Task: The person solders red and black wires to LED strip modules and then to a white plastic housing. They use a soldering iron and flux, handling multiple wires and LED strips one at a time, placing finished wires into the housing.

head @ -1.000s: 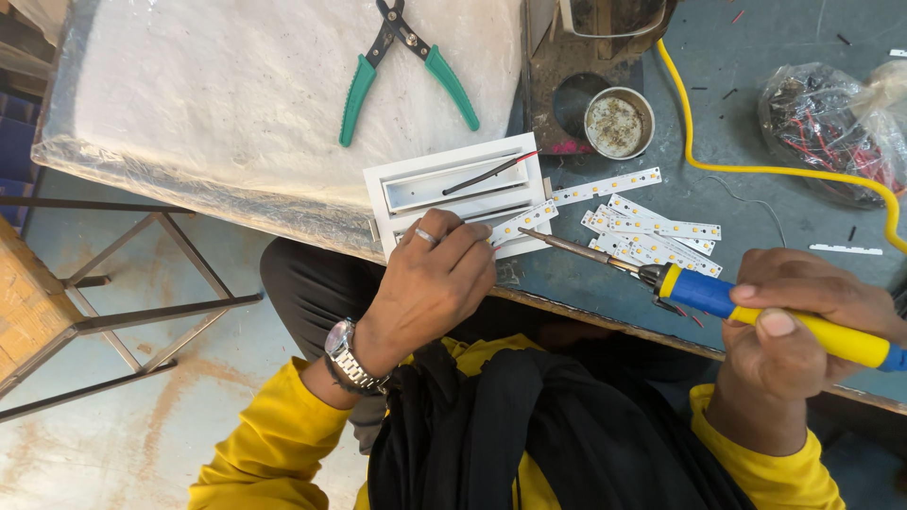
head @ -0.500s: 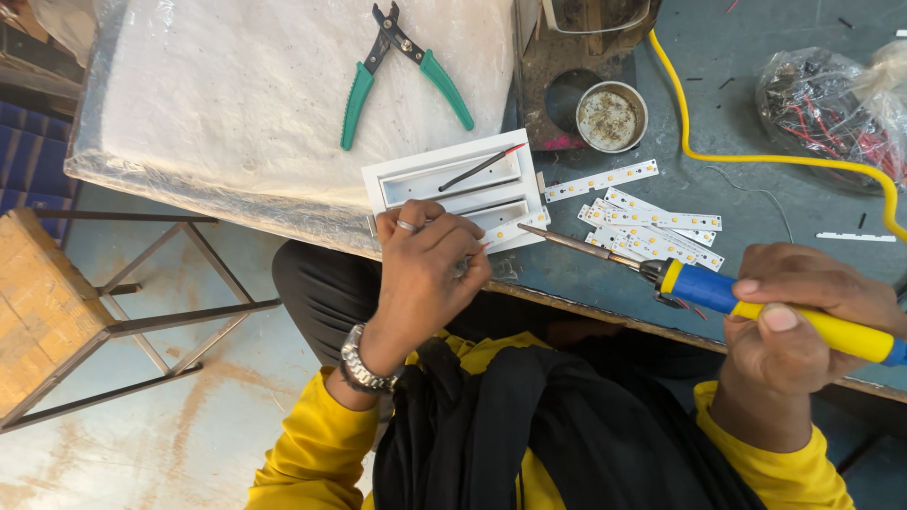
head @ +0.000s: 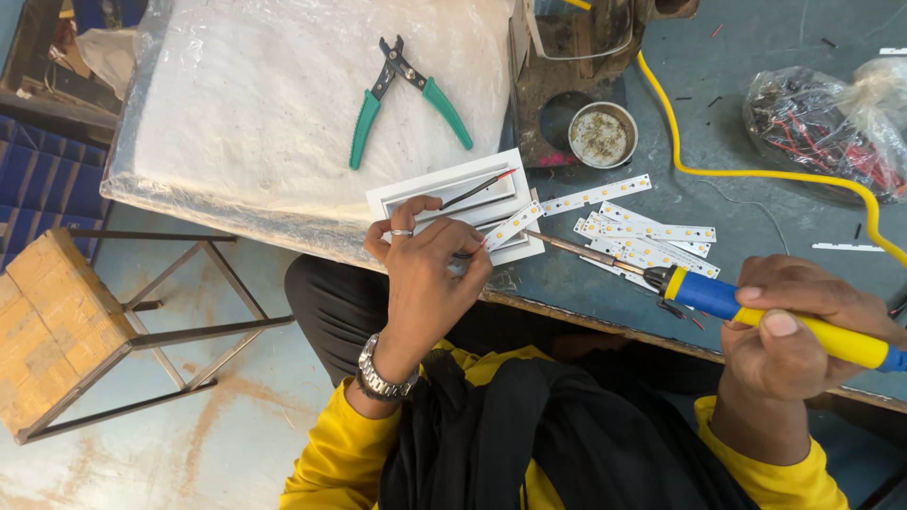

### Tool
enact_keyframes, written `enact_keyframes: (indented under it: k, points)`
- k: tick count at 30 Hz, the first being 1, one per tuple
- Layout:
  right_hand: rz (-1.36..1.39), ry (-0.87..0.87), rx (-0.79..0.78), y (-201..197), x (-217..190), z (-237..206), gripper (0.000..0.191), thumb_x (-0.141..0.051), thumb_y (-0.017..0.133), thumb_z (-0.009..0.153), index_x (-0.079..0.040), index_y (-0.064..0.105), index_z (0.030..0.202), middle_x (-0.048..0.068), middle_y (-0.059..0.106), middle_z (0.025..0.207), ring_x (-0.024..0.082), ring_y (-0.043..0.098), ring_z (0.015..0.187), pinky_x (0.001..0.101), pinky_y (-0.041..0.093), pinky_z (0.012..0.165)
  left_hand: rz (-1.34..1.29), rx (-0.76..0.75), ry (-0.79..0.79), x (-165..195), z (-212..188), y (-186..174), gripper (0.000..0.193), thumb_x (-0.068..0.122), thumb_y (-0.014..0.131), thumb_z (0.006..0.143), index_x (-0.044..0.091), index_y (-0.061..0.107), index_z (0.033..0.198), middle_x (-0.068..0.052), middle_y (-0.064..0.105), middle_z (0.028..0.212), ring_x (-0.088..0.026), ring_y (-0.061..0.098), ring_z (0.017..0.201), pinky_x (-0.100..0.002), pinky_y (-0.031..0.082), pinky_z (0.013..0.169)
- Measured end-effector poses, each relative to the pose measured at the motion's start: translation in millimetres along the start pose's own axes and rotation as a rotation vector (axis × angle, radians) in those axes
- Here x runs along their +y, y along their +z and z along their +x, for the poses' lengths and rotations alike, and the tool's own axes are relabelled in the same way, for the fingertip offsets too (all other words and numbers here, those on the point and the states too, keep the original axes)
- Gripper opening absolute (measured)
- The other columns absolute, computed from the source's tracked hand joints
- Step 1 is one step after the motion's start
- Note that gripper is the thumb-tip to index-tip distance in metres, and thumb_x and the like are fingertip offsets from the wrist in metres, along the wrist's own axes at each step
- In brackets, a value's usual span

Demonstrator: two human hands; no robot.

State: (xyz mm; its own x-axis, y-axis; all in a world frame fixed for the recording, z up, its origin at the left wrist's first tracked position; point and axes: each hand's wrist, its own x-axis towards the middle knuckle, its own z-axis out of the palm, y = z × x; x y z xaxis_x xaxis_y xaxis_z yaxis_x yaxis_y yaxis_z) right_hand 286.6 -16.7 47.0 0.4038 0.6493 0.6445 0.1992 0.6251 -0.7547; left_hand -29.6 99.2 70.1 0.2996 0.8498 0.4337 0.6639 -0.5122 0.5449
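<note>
A: What is held in the right hand (head: 803, 331)?

B: A soldering iron (head: 756, 312) with a blue and yellow handle is gripped in a closed fist at the table's (head: 756, 123) near edge. Its metal tip is pointed left, toward a short LED strip (head: 511, 226).

A: And the left hand (head: 430, 274)?

B: It is curled over the near edge of a white rectangular housing (head: 453, 194), with the fingers pinched narrowly on thin red and black wires (head: 477, 189). The short LED strip is laid just beside those fingertips, on the right end of the housing. A ring and a metal wristwatch (head: 383, 373) are worn on that hand.

A: What else is seen nearby?

B: More LED strips (head: 652, 236) are piled on the table between the housing and the iron. Green-handled pliers (head: 402, 94) are laid open on a plastic-wrapped white slab (head: 236, 123), well apart from the hands. A small round tin (head: 603, 135), a yellow cable (head: 756, 170) and a clear bag of wires (head: 831, 118) are placed farther back.
</note>
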Motion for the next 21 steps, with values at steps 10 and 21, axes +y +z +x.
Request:
enact_keyframes:
  k: [10,21]
  points:
    - [0.003,0.051,-0.112,21.8,-16.1,9.5,0.018,-0.007,0.067,0.090,0.009,0.058,0.095,0.019,0.063,0.072,0.022,0.053,0.051,0.0287,0.048,0.049,-0.055,-0.062,-0.096,-4.2,-0.7,-1.1,0.011,0.019,0.080,0.076,0.017,0.070,0.075,0.009,0.074,0.088,-0.025,0.055,0.123,-0.053,0.021,0.106]
    - [-0.075,0.107,-0.200,44.2,-34.4,24.5,0.025,-0.015,0.071,0.089,0.009,0.066,0.087,0.010,0.060,0.061,0.017,0.051,0.048,0.0241,0.041,0.046,-0.037,-0.048,-0.124,1.2,0.2,0.5,0.012,0.021,0.081,0.074,0.017,0.070,0.072,0.008,0.073,0.087,-0.026,0.054,0.123,-0.053,0.020,0.107]
